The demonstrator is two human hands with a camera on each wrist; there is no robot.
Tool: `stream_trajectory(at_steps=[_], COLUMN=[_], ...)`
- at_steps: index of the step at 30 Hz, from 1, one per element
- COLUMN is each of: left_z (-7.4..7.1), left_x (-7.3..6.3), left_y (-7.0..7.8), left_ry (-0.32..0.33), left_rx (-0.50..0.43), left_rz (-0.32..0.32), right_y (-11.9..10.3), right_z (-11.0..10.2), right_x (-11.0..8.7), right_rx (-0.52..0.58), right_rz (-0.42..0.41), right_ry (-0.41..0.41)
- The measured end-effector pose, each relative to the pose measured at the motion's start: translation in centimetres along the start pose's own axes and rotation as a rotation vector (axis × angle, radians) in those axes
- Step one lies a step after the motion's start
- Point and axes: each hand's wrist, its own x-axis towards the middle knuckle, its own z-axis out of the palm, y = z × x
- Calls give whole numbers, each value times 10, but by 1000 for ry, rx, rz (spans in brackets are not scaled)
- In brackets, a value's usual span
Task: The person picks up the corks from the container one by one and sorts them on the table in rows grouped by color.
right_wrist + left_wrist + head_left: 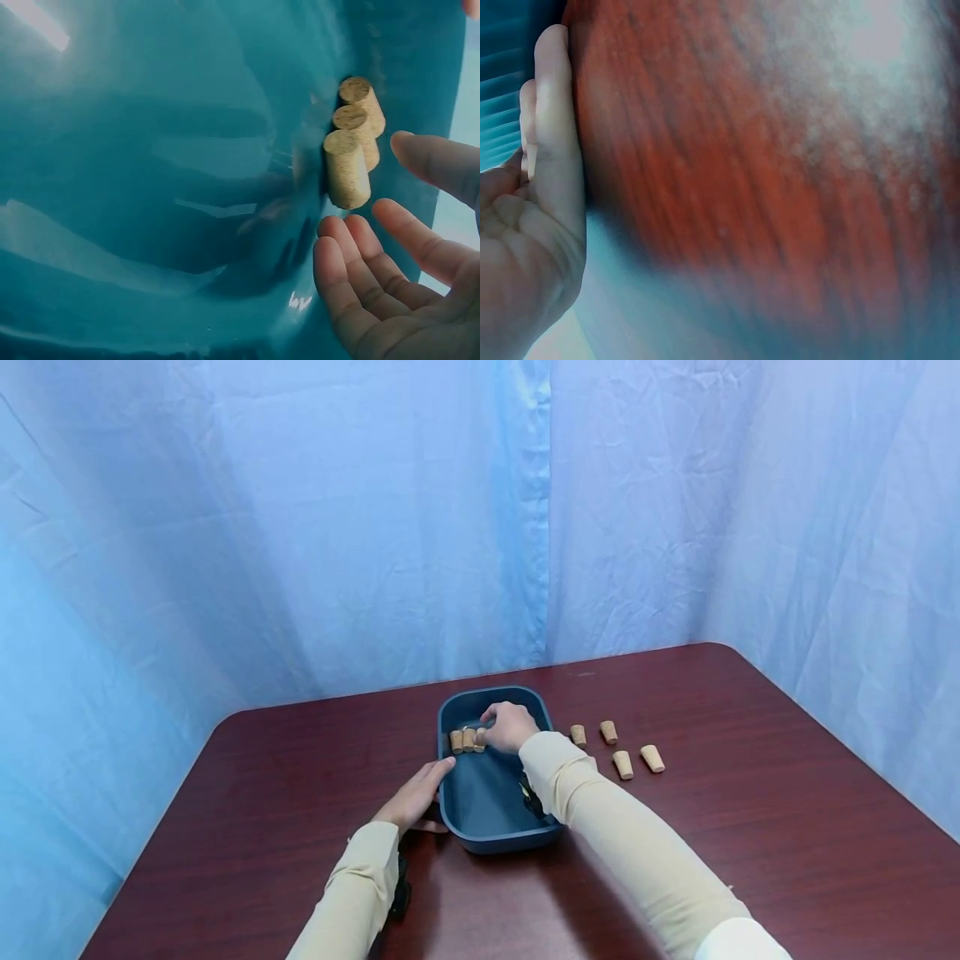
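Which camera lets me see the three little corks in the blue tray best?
The right wrist view: the three corks look biggest there, with round ends showing, and the right hand doesn't cover them. The head view shows them tiny, inside the tray near that hand. The left wrist view shows none of them.

I can read no word, brand, number or sign: none on the corks (468, 740) by the left edge of the tub (483, 797), nor on the loose corks (623, 765) towards the table's (300, 777) right edge.
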Motion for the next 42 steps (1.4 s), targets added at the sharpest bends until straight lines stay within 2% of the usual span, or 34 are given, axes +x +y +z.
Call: stream_trajectory(at_steps=[8,13,22,31,42], left_z=[-1,0,0,1,0], left_x=[-1,-1,-2,0,4], left_y=[1,1,2,1,-3], left_ry=[-13,-17,-1,-6,-8], left_rx=[14,14,27,28,11], left_rz=[8,7,7,6,1], right_y=[5,3,4,5,2], right_z=[7,9,17,18,12], right_x=[3,3,8,12,10], right_rx=[-48,-142,-300,-300,-222], right_rz=[15,-9,-60,-47,-24], right_ry=[-14,-13,43,26,-6])
